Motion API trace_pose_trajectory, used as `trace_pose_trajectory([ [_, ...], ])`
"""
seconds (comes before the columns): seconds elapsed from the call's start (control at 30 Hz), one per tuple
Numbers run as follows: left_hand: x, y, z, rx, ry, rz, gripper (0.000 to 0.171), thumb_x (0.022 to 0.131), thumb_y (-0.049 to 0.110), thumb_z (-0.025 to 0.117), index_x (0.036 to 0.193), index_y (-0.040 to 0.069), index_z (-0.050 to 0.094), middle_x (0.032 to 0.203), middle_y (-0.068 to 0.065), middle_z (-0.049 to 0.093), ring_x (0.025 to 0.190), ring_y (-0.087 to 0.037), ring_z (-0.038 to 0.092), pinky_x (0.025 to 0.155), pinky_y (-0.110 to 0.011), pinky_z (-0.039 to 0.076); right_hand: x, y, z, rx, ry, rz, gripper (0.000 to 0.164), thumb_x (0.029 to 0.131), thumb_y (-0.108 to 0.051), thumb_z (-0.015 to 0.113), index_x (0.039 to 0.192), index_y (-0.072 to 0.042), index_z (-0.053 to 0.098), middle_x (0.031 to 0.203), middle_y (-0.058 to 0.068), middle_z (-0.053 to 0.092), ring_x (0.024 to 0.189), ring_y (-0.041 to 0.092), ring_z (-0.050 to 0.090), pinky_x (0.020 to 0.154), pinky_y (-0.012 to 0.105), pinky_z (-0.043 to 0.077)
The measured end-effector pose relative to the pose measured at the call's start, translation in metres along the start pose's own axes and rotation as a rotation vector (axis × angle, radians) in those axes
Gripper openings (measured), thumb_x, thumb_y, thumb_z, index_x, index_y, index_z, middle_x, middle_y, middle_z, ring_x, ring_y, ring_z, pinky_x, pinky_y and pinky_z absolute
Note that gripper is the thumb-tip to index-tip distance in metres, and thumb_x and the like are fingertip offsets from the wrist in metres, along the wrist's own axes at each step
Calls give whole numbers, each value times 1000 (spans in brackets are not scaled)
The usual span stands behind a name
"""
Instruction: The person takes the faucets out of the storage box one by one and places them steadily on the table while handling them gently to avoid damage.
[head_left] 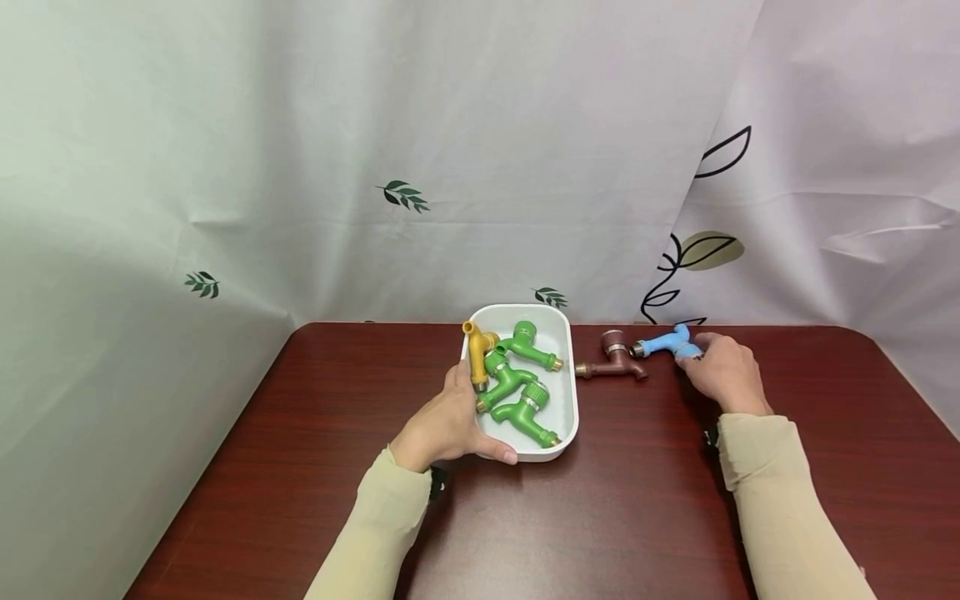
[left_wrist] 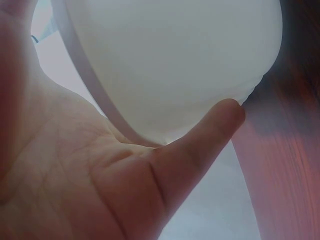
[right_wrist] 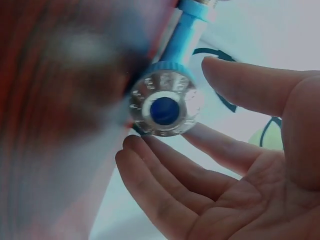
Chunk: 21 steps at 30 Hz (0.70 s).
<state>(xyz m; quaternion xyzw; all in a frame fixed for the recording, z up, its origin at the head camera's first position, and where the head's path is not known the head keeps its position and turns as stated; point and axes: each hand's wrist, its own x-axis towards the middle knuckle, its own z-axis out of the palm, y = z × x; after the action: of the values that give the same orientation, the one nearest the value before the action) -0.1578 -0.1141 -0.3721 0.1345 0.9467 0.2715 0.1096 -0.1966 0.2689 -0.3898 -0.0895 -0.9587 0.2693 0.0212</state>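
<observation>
A white plastic tray [head_left: 573, 392] stands on the table with a yellow tap [head_left: 477, 358] and three green taps [head_left: 528, 414] in it. My left hand [head_left: 450, 421] grips its near left corner, fingers along the left side and thumb [left_wrist: 200, 132] across the front wall. To the right, a blue tap [head_left: 666, 342] lies near the table's back edge. Around its knob [right_wrist: 165, 102] my right hand [head_left: 723, 371] is spread, the thumb apart from the fingers [right_wrist: 170, 190]. Between tray and blue tap lies a brown tap [head_left: 615, 362], its brass end close beside the tray.
The dark red wooden table [head_left: 637, 517] ends at the back against a pale hanging sheet [head_left: 487, 150] printed with leaves. More sheeting [head_left: 150, 375] closes in along the left side.
</observation>
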Motion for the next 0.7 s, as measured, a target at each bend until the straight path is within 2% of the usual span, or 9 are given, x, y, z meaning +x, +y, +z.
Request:
trace_pose_trajectory([
  [0.3, 0, 1, 0, 11, 0, 3, 151, 51, 52, 99, 155, -6, 7, 141, -20, 37, 108, -27, 59, 94, -38, 49, -7, -11, -5, 41, 159, -65, 48, 94, -24, 62, 131, 7, 58, 118, 35, 61, 98, 54, 57, 75, 59, 46],
  [0.5, 1, 1, 0, 16, 3, 15, 149, 51, 52, 99, 154, -7, 9, 140, -21, 37, 108, -28, 59, 95, -39, 49, -12, -23, -9, 40, 188, -86, 45, 95, -24, 62, 129, 6, 60, 119, 33, 62, 98, 55, 57, 74, 60, 45],
  [0.57, 1, 1, 0, 17, 4, 12, 148, 50, 52, 99, 153, -7, 10, 139, -20, 37, 107, -27, 59, 95, -39, 49, -14, -28, -9, 47, 185, -92, 45, 95, -23, 61, 130, 5, 59, 120, 32, 62, 94, 53, 58, 72, 57, 45],
  [0.7, 1, 0, 0, 19, 3, 2, 147, 50, 53, 98, 153, -7, 11, 138, -19, 37, 106, -26, 59, 94, -38, 49, -18, -37, -8, 66, 190, -119, 47, 96, -20, 60, 134, 6, 57, 123, 32, 61, 96, 51, 58, 73, 56, 46],
])
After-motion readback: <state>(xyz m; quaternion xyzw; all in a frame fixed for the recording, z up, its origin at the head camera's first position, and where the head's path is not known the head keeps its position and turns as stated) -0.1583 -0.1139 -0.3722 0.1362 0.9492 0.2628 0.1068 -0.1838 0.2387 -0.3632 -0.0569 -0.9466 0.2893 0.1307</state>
